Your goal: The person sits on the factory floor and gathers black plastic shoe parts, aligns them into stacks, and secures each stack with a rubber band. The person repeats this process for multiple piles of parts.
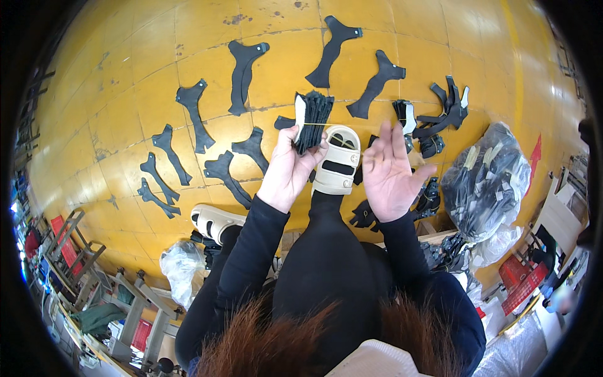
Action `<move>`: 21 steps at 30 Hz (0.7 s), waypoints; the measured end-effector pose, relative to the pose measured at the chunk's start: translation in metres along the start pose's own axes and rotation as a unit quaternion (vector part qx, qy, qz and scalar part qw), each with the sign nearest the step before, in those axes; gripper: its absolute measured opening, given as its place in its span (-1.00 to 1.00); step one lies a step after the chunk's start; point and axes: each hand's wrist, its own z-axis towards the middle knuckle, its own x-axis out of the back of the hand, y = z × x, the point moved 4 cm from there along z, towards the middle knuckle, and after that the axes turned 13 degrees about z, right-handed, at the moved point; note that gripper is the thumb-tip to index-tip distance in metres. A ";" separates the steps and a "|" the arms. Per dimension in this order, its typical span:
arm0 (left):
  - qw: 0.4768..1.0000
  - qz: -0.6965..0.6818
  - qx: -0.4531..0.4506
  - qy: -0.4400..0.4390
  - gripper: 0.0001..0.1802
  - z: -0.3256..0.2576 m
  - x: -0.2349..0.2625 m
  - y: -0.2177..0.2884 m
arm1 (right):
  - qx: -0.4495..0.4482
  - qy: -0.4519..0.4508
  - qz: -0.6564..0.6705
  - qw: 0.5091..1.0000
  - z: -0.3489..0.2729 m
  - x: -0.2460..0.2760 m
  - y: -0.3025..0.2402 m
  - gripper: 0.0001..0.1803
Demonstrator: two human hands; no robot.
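Observation:
My left hand (295, 160) grips a thick bundle of black fabric pieces (314, 119), stacked edge to edge. A white piece lies along the bundle's left side, and a thin yellow band runs across it. To the right, my right hand (392, 173) is raised with its palm up and fingers apart, holding nothing. Between the hands and below them is a beige sandal (338, 164) on my foot. Beyond the bundle, dark cut pieces (333, 53) lie spread over the yellow floor (289, 69).
On the right, a large clear plastic bag (487, 182) is full of dark bundles. More black bundles (428, 198) lie beside my right arm. A smaller clear bag (183, 270) sits at lower left near a grey frame (135, 308). Red crates (524, 283) stand at far right.

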 end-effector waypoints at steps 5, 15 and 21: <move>0.988 0.152 0.014 0.000 -0.51 -0.021 -0.019 -0.005 | -0.052 0.101 -0.265 0.958 0.006 0.014 0.015 0.10; 0.772 0.617 -0.133 -0.077 -0.54 -0.019 0.005 -0.004 | -0.131 0.014 -0.676 0.725 -0.001 0.023 0.006 -0.51; 0.771 0.626 -0.112 -0.022 -0.48 -0.010 0.037 -0.020 | -0.225 0.055 -0.745 0.625 -0.006 0.042 -0.021 -0.61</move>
